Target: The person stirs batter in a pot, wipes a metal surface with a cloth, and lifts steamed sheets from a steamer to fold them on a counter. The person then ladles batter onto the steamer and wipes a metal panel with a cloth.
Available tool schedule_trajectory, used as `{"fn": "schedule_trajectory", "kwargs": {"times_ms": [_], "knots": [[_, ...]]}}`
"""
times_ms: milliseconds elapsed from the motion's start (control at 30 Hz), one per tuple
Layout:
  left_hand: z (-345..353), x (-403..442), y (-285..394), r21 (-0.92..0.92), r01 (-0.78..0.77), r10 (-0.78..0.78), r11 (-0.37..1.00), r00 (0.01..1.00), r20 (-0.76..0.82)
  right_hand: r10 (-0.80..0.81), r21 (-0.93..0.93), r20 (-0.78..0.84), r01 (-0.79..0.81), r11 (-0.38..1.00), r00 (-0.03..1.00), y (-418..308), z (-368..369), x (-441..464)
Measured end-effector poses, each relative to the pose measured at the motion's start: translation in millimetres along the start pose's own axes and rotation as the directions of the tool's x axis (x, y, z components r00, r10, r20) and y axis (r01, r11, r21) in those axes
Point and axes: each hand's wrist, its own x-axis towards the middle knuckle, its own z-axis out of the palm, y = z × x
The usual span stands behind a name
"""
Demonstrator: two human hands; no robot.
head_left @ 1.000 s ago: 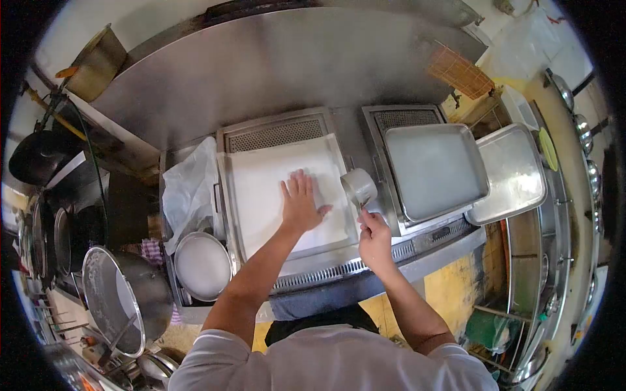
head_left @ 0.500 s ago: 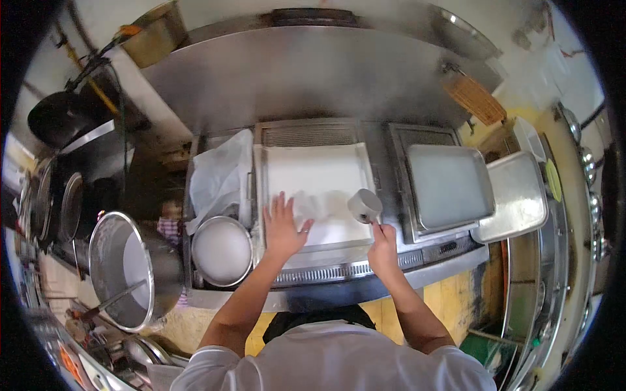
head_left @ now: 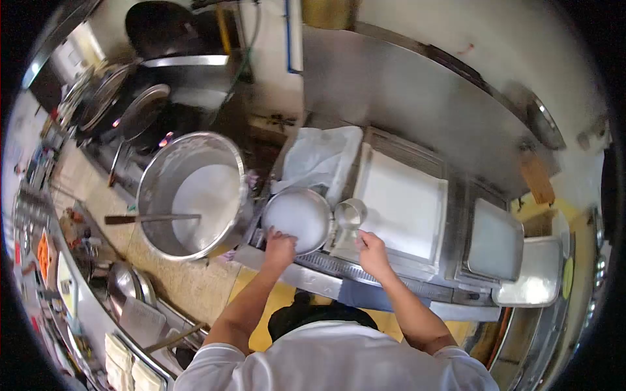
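A round metal bowl (head_left: 326, 202) of white liquid stands on the steamer counter. My left hand (head_left: 280, 249) is at its near left rim, fingers curled over the edge; the fingertips are partly hidden. In my right hand (head_left: 373, 253) is the handle of a small metal dipper (head_left: 350, 214), its cup held just right of the bowl. Whether the cup holds liquid I cannot make out. To the right of the dipper lies a white cloth (head_left: 404, 202), spread flat over a rectangular steamer tray.
Left of the counter stands a large metal pot (head_left: 149, 195) of white liquid with a wooden-handled tool (head_left: 150, 218) in it. Behind the bowl lies a crumpled white cloth (head_left: 319, 156). Shallow metal trays (head_left: 495, 241) (head_left: 531, 274) sit at the right; woks and a burner are at the far left.
My view has turned left. My left hand has gone from the flat white cloth to the bowl's rim, and my right hand has brought the dipper from over the cloth to beside the bowl.
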Motion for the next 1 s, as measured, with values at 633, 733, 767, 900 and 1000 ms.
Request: {"fn": "schedule_trajectory", "kwargs": {"times_ms": [633, 733, 767, 900, 1000], "knots": [[-20, -235, 50, -0.352, 0.281, -0.434, 0.893, 0.746, -0.505, -0.022, -0.465, 0.643, 0.413, 0.783, 0.766, -47, 158, -10], [-10, -263, 80, -0.447, 0.352, -0.557, 0.823, 0.658, -0.507, -0.326, -0.389, 0.551, 0.582, 0.714, 0.768, -23, 151, -30], [-6, -271, 88, -0.483, 0.371, -0.598, 0.793, 0.625, -0.501, -0.350, -0.331, 0.579, 0.605, 0.725, 0.737, -18, 151, -32], [-9, -312, 122, -0.563, 0.443, -0.712, 0.698, 0.520, -0.472, -0.303, -0.181, 0.753, 0.627, 0.758, 0.584, -89, 109, -66], [-1, -336, 129, -0.596, 0.458, -0.750, 0.660, 0.450, -0.485, -0.487, 0.192, 0.756, 0.564, 0.803, 0.437, -110, 119, -99]]}}
